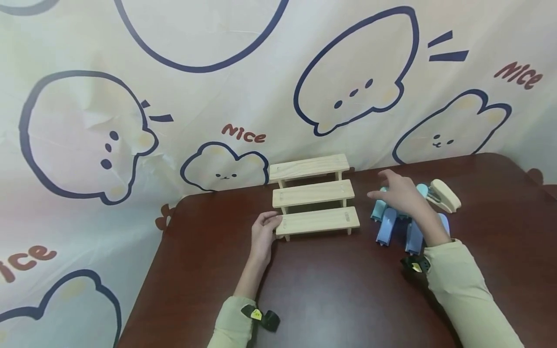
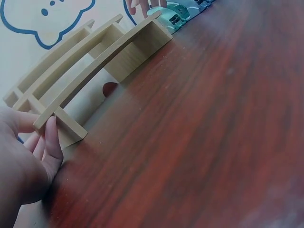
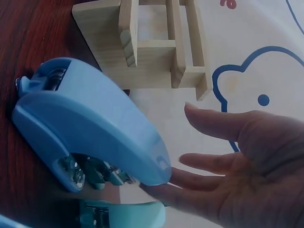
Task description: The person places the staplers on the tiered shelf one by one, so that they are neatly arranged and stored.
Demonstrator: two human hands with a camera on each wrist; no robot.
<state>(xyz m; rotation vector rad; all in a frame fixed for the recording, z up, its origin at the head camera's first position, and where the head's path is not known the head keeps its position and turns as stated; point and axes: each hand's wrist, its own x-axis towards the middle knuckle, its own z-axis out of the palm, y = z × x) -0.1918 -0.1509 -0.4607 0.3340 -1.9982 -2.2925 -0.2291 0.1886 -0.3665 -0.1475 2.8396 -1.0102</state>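
A three-tier wooden rack (image 1: 317, 220) stands at the table's back edge. At its lower left end my left hand (image 1: 263, 239) grips the bottom board, thumb and fingers around the corner, as the left wrist view (image 2: 31, 152) also shows. My right hand (image 1: 402, 195) is over a group of staplers, thumb and fingers spread and holding nothing. Among them are a blue stapler (image 1: 386, 227), a teal stapler (image 1: 378, 209), another blue one (image 1: 414, 237) and a cream stapler (image 1: 445, 195). In the right wrist view a blue stapler (image 3: 99, 118) lies beside the fingers of my right hand (image 3: 237, 166).
The dark brown table (image 1: 322, 290) reaches back to a cloth (image 1: 209, 101) printed with cartoon outlines. Another blue stapler (image 1: 444, 223) sits partly behind my right forearm. Black straps with small devices are on both wrists.
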